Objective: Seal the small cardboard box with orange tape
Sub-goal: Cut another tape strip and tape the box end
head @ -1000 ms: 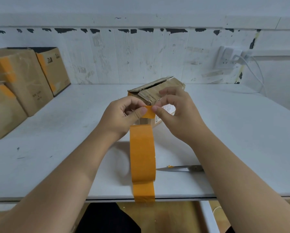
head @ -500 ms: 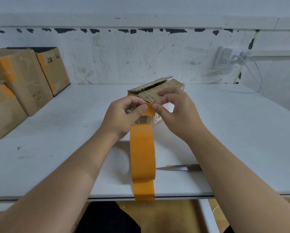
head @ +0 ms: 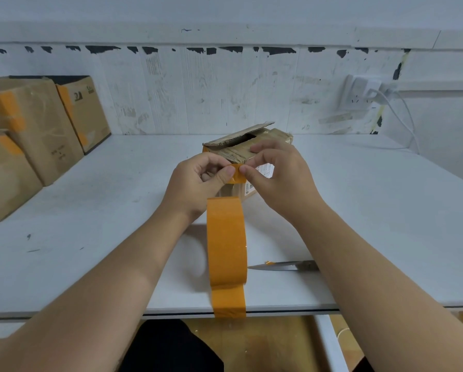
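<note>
White tabletop [head: 359,210] spreads beneath our pinch. Behind it sits the small cardboard box [head: 249,146], one flap raised. Just below stands the orange tape roll [head: 226,240] on edge. Our left hand [head: 195,183] and right hand [head: 284,178] both pinch the tape strip [head: 237,176] against the box's near face.

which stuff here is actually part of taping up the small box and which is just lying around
In use:
- small cardboard box, top flap not yet down
- orange tape piece, pinched by left hand and right hand
- orange tape roll
- scissors, likely for cutting

Lying about:
- taped boxes at the left
- wall socket with cable
</note>
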`<state>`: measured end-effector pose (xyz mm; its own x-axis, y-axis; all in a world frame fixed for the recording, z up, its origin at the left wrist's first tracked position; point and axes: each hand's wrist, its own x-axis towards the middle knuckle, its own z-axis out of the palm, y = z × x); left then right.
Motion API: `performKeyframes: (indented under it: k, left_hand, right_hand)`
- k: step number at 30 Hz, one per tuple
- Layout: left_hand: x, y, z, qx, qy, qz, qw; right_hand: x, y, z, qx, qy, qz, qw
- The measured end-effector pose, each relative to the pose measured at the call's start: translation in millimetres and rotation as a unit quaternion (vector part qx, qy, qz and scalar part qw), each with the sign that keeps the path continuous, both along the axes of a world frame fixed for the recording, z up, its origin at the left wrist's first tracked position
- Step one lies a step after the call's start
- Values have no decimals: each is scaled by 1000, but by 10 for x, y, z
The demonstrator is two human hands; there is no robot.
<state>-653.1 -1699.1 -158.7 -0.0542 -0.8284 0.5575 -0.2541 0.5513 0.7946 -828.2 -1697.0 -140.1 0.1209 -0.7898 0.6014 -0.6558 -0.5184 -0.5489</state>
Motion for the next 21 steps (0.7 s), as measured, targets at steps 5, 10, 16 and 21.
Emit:
performKeyframes:
  k: [5, 10, 16, 21]
  left_hand:
    - [21, 5, 2, -7, 2, 23, 1000]
    - [11, -5, 14, -22, -24, 26, 999]
    - [50, -73, -27, -12, -30, 4, 999]
    - [56, -153, -48, 5, -11, -43, 999]
  right_hand:
    - [-3, -18, -6, -7, 6, -4, 1000]
    - [1, -38, -2, -15, 16, -10, 1000]
    - [6, -43, 14, -19, 14, -11, 1000]
    - [-8, -39, 30, -34, 7, -6, 999]
